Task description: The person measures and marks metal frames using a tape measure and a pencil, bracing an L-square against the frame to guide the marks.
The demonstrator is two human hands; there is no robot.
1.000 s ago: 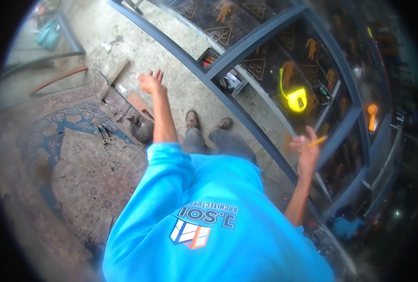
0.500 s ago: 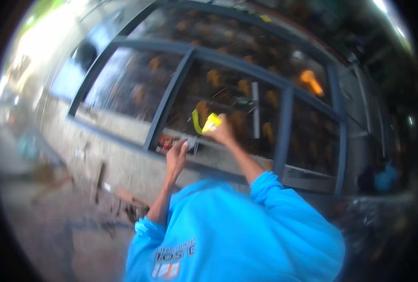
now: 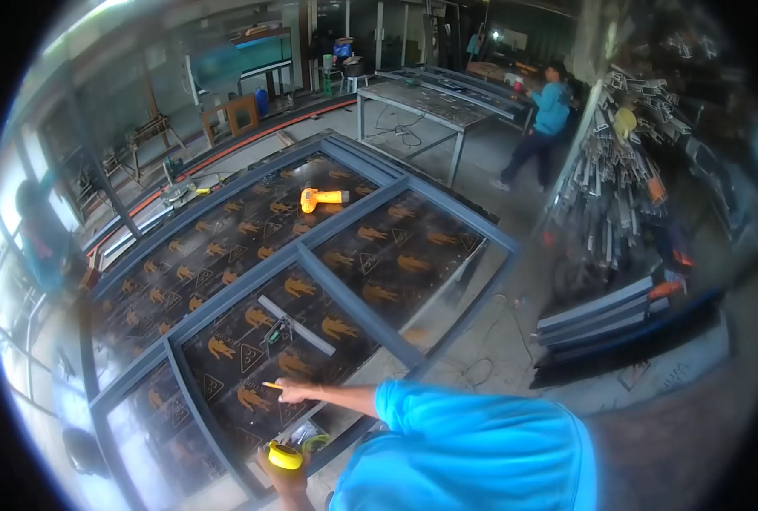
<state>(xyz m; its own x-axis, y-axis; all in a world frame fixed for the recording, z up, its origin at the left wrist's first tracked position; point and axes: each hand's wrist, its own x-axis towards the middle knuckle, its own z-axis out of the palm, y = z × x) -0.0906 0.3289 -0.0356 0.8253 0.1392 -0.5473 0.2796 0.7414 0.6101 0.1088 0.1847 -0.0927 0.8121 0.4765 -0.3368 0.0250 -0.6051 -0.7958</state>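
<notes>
My left hand (image 3: 288, 484) is wrapped round a yellow tape measure (image 3: 285, 455), near the lower edge of a grey metal frame (image 3: 264, 268). Stretched out over the dark patterned board (image 3: 225, 319), my right hand (image 3: 298, 392) pinches a thin orange-yellow stick, like a pencil (image 3: 272, 386). Beyond that hand, a pale strip (image 3: 315, 333) lies on the board, with a small dark green tool (image 3: 274, 332) against it. A small clear packet (image 3: 304, 431) sits just above the tape measure.
An orange drill (image 3: 323, 200) lies on the board in the frame's far section. A worktable (image 3: 421, 102) stands behind, with a person in blue (image 3: 552, 106) beside it. Metal profiles (image 3: 605, 311) are stacked at the right. A power saw (image 3: 177, 192) stands left of the frame.
The view has turned and now takes in more of the workshop. The yellow tape measure has passed from my right hand to my left; my right hand now holds the thin stick.
</notes>
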